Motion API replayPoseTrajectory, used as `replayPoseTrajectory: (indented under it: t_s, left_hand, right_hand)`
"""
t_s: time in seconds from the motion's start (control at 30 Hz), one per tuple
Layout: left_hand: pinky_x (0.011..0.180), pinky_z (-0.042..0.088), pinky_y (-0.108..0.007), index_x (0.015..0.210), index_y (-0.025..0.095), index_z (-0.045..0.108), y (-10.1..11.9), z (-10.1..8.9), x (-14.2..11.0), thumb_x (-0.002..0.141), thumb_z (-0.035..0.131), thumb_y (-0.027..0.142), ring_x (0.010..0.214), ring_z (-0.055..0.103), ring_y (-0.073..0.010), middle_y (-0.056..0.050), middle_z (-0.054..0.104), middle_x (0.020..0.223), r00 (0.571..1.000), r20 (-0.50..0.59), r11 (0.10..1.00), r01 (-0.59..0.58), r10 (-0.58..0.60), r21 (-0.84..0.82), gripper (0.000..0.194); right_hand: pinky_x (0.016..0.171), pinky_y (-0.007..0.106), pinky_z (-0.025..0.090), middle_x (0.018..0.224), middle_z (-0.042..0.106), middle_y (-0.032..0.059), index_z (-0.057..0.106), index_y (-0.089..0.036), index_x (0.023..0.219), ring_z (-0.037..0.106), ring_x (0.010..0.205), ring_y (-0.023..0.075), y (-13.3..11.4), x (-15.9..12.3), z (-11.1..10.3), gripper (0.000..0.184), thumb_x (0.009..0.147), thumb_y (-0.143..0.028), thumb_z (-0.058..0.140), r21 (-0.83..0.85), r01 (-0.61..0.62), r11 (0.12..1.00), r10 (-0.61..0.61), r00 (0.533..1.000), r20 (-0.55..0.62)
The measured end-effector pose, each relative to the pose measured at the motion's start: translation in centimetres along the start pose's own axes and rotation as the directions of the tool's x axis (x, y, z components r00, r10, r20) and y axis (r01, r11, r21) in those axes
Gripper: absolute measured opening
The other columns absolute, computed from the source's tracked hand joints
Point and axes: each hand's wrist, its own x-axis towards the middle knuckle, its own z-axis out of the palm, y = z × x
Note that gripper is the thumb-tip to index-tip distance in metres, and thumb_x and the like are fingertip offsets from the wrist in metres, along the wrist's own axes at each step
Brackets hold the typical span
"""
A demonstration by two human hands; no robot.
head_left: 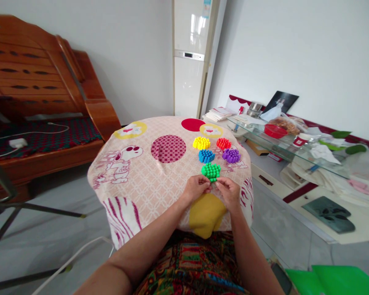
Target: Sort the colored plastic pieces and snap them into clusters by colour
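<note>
At the near right of the cloth-covered round table lies a green cluster of small knobbed plastic pieces. My left hand is at its near left edge, fingers curled and pinched. From the right, my right hand pinches at the same near edge, close to my left fingertips. Both hands seem closed on green plastic pieces there; the fingers partly hide them. Beyond sit similar clusters: blue, yellow, red and purple.
The patterned tablecloth hangs over the table's edges. To the right stands a glass-topped cabinet with papers, a red bowl and bags. A wooden bench is at left, a white floor-standing unit behind.
</note>
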Motion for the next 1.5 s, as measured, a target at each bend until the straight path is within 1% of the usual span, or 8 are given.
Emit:
replayPoseTrajectory:
  t_s: [0.23, 0.4, 0.53, 0.7, 1.03, 1.17, 1.33, 1.5]
  left_hand:
    - [0.062, 0.056, -0.022, 0.077, 0.013, 0.065, 0.0, -0.2, 0.0, 0.076, 0.067, 0.011, 0.062, 0.067, -0.0111, -0.002, 0.07, 0.068, 0.999, 0.034, 0.997, -0.027, 0.024, 0.073, 0.003]
    - [0.059, 0.053, -0.022, 0.073, 0.013, 0.065, 0.0, -0.3, -0.2, 0.076, 0.061, 0.012, 0.057, 0.065, -0.0108, -0.001, 0.068, 0.064, 0.996, 0.071, 0.976, -0.064, 0.05, 0.209, 0.005]
    - [0.056, 0.049, -0.02, 0.073, 0.014, 0.066, -0.3, -0.3, -0.3, 0.074, 0.059, 0.013, 0.055, 0.062, -0.0103, 0.0, 0.066, 0.062, 0.988, 0.122, 0.944, -0.129, 0.096, 0.304, 0.007]
    - [0.056, 0.046, -0.02, 0.075, 0.014, 0.067, -0.7, -0.4, -0.3, 0.074, 0.057, 0.012, 0.056, 0.06, -0.0103, 0.0, 0.066, 0.063, 0.978, 0.15, 0.911, -0.188, 0.142, 0.367, 0.01]
    - [0.058, 0.045, -0.021, 0.078, 0.014, 0.07, -1.0, -0.6, -0.3, 0.074, 0.056, 0.012, 0.058, 0.059, -0.011, 0.0, 0.066, 0.065, 0.971, 0.173, 0.869, -0.225, 0.164, 0.44, 0.015]
    - [0.059, 0.045, -0.022, 0.078, 0.015, 0.07, -1.1, -0.6, -0.4, 0.073, 0.056, 0.012, 0.059, 0.059, -0.0115, 0.0, 0.066, 0.066, 0.966, 0.188, 0.856, -0.245, 0.176, 0.456, 0.016]
    - [0.061, 0.043, -0.023, 0.077, 0.016, 0.072, -1.0, -0.6, -0.6, 0.072, 0.057, 0.011, 0.062, 0.058, -0.0122, 0.0, 0.065, 0.066, 0.957, 0.19, 0.812, -0.286, 0.218, 0.509, 0.016]
    - [0.066, 0.044, -0.024, 0.079, 0.016, 0.073, -0.9, -0.5, -0.8, 0.073, 0.057, 0.009, 0.066, 0.059, -0.0129, -0.001, 0.067, 0.071, 0.951, 0.194, 0.774, -0.31, 0.242, 0.552, 0.019]
  right_hand:
    - [0.053, 0.027, 0.048, 0.08, 0.074, 0.0064, 0.072, -0.016, 0.091, 0.064, 0.063, 0.018, -0.3, -0.2, 0.1, 0.032, 0.071, -0.041, 0.068, -0.022, -0.003, 1.0, 0.002, 1.0, -0.031]
    - [0.048, 0.026, 0.044, 0.067, 0.07, 0.0037, 0.072, -0.015, 0.087, 0.058, 0.052, 0.015, 0.0, -0.4, -0.1, 0.03, 0.077, -0.042, 0.063, -0.057, 0.0, 0.998, -0.006, 0.995, -0.102]
    - [0.049, 0.025, 0.043, 0.067, 0.069, 0.0033, 0.072, -0.015, 0.086, 0.059, 0.054, 0.0154, 0.6, -0.3, -0.3, 0.029, 0.078, -0.041, 0.062, -0.066, 0.008, 0.998, -0.014, 0.997, -0.078]
    - [0.048, 0.025, 0.043, 0.07, 0.07, 0.0039, 0.072, -0.016, 0.084, 0.06, 0.056, 0.0156, 0.8, -0.2, -0.2, 0.028, 0.078, -0.042, 0.063, -0.071, 0.019, 0.997, -0.024, 0.997, -0.076]
    - [0.047, 0.025, 0.044, 0.068, 0.071, 0.005, 0.072, -0.016, 0.084, 0.061, 0.057, 0.017, 0.7, -0.2, 0.0, 0.03, 0.077, -0.044, 0.062, -0.08, 0.003, 0.997, -0.009, 0.998, -0.068]
    - [0.045, 0.026, 0.043, 0.067, 0.071, 0.0046, 0.072, -0.016, 0.083, 0.058, 0.051, 0.0158, 0.3, -0.3, 0.0, 0.031, 0.076, -0.044, 0.063, -0.09, 0.0, 0.996, -0.006, 0.997, -0.072]
    - [0.049, 0.027, 0.046, 0.066, 0.071, 0.0045, 0.072, -0.017, 0.081, 0.061, 0.055, 0.0184, -0.2, -0.4, 0.1, 0.028, 0.075, -0.043, 0.062, -0.109, 0.016, 0.994, -0.023, 0.997, -0.068]
    - [0.051, 0.029, 0.048, 0.067, 0.07, 0.0042, 0.072, -0.018, 0.079, 0.063, 0.057, 0.0195, -0.4, -0.3, 0.0, 0.027, 0.076, -0.044, 0.062, -0.105, -0.003, 0.994, -0.002, 0.999, -0.043]
